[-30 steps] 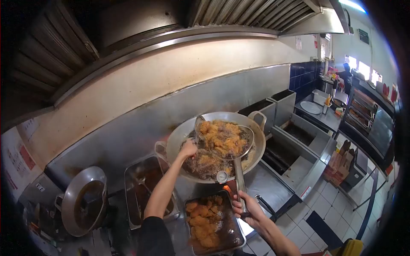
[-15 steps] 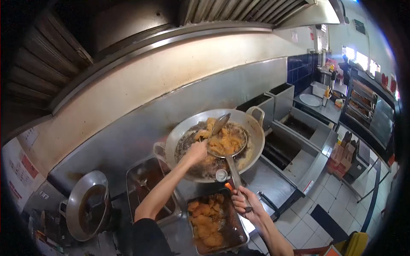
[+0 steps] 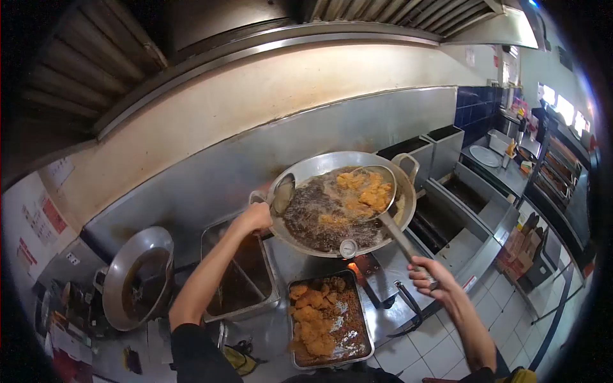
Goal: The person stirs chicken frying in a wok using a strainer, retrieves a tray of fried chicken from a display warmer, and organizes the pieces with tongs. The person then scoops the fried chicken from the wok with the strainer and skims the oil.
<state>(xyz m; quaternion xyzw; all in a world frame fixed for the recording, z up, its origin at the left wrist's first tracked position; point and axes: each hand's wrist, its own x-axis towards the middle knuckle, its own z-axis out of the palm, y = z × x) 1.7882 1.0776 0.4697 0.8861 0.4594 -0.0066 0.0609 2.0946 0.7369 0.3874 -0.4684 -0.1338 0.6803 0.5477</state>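
Observation:
A wide metal wok of dark bubbling oil has a round dial thermometer at its near rim. My right hand is closed around the long handle of a strainer. Golden fried pieces lie in its round basket, over the oil at the wok's right side. At the wok's left rim my left hand is closed on a metal spoon. The spoon's bowl rests inside the left wall; its handle is mostly hidden by my fingers. Below the wok sits a tray with fried pieces and crumbs.
A second wok with dark liquid stands at left. Between it and the tray is a rectangular pan of brown liquid. Fryer bays lie to the right. A flame shows under the wok. The hood hangs overhead.
The spoon has moved left, away from the strainer, to the wok's left wall. My right hand and the strainer have shifted right. The camera view has shifted too.

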